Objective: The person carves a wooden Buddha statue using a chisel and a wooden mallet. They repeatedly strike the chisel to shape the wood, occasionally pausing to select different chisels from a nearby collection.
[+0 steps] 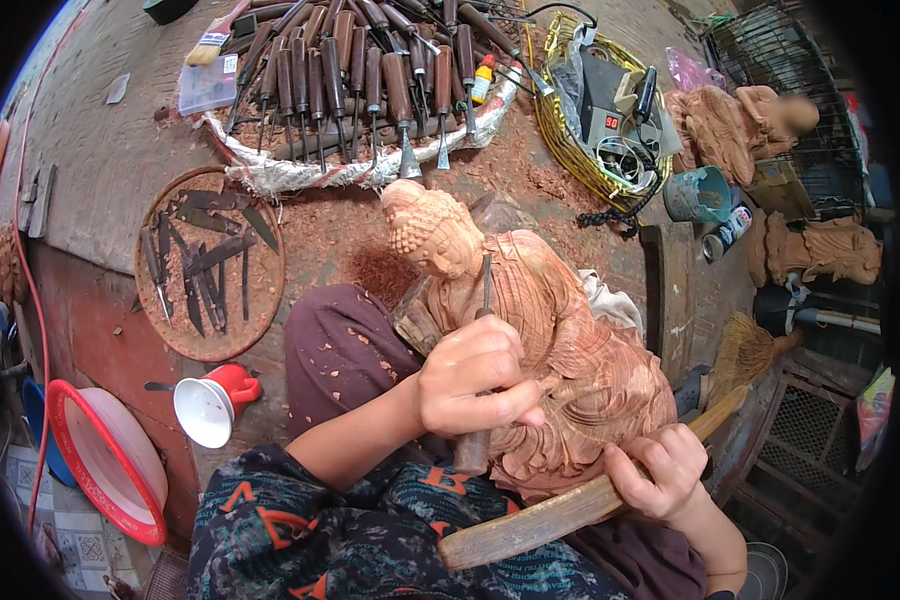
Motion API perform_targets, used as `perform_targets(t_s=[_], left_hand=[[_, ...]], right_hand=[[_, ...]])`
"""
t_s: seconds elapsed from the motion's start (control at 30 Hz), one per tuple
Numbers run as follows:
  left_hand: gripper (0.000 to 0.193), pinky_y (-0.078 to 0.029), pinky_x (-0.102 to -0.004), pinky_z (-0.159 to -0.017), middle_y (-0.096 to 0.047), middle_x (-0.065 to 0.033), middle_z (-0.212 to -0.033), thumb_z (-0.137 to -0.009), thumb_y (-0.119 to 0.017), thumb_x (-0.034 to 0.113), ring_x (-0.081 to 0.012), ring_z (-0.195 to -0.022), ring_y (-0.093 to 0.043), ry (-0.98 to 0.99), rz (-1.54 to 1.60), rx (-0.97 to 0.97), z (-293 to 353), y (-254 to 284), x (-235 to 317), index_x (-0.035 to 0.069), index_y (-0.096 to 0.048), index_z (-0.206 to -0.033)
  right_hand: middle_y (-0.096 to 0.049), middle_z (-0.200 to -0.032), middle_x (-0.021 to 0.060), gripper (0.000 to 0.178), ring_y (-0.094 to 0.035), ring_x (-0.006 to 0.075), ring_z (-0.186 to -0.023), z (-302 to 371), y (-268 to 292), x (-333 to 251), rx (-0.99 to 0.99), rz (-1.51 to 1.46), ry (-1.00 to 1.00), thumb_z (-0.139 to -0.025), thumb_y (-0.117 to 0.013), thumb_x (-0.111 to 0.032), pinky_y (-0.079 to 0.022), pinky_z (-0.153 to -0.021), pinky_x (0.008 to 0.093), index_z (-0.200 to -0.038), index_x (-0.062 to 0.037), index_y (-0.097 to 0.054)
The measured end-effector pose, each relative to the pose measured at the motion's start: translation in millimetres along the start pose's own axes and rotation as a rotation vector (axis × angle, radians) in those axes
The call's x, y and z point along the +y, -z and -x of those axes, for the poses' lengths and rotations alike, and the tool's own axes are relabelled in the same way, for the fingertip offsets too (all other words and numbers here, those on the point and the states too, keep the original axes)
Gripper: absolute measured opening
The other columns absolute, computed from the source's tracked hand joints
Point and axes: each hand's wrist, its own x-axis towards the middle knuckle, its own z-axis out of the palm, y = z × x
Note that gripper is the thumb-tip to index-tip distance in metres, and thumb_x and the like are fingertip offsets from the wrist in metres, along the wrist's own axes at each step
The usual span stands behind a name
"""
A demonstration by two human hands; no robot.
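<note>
Wooden statue up front, gripping chisel w/ L hand, clutching curved club w/ R hand!

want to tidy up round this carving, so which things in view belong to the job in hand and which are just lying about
Belongs, by the look of it:
carved statue
chisel, in the left hand
wooden club, in the right hand
probably the spare tools

Seemingly just lying about:
mug
basin
broom
can
</note>
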Motion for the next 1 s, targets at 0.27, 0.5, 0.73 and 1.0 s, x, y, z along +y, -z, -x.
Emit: perform_targets(t_s=[0.27,0.5,0.73,1.0], left_hand=[[0.023,-0.05,-0.0348,-0.064,-0.045,-0.0013,-0.064,-0.088,-0.07,0.018,-0.0164,-0.056,-0.048,-0.112,-0.083,-0.089,-1,11,7,-0.002,-0.061,-0.083],[0.034,-0.051,-0.0358,-0.061,-0.05,-0.003,-0.062,-0.095,-0.062,0.028,-0.0171,-0.053,-0.049,0.02,0.099,0.028,0,13,3,-0.004,-0.061,-0.085],[0.035,-0.05,-0.0366,-0.061,-0.048,-0.0036,-0.062,-0.096,-0.061,0.027,-0.0184,-0.053,-0.049,-0.028,0.084,-0.055,-3,11,-2,-0.005,-0.06,-0.08],[0.026,-0.051,-0.0361,-0.063,-0.05,-0.004,-0.067,-0.088,-0.07,0.02,-0.0185,-0.058,-0.051,0.019,0.02,0.031,-7,19,3,-0.003,-0.059,-0.082]], right_hand=[[-0.051,-0.07,-0.0002,0.029,-0.047,0.0149,-0.056,0,-1,3,-0.039,-0.137,-0.073,-0.069,-0.068,-0.015,-0.033,-0.048,0.0277,-0.098,-0.0128,-0.067],[-0.051,-0.069,-0.0002,0.029,-0.047,0.0155,-0.055,-1,-1,4,-0.072,-0.161,-0.105,-0.071,-0.067,-0.016,-0.034,-0.048,0.0283,-0.099,-0.0122,-0.067],[-0.048,-0.067,-0.0008,0.028,-0.046,0.0152,-0.055,-4,1,3,-0.089,-0.168,-0.111,-0.072,-0.067,-0.017,-0.033,-0.048,0.0284,-0.1,-0.0129,-0.067],[-0.048,-0.068,-0.0008,0.029,-0.047,0.0146,-0.055,-2,-1,3,-0.082,-0.176,-0.118,-0.072,-0.066,-0.017,-0.034,-0.048,0.0281,-0.1,-0.0134,-0.068]])
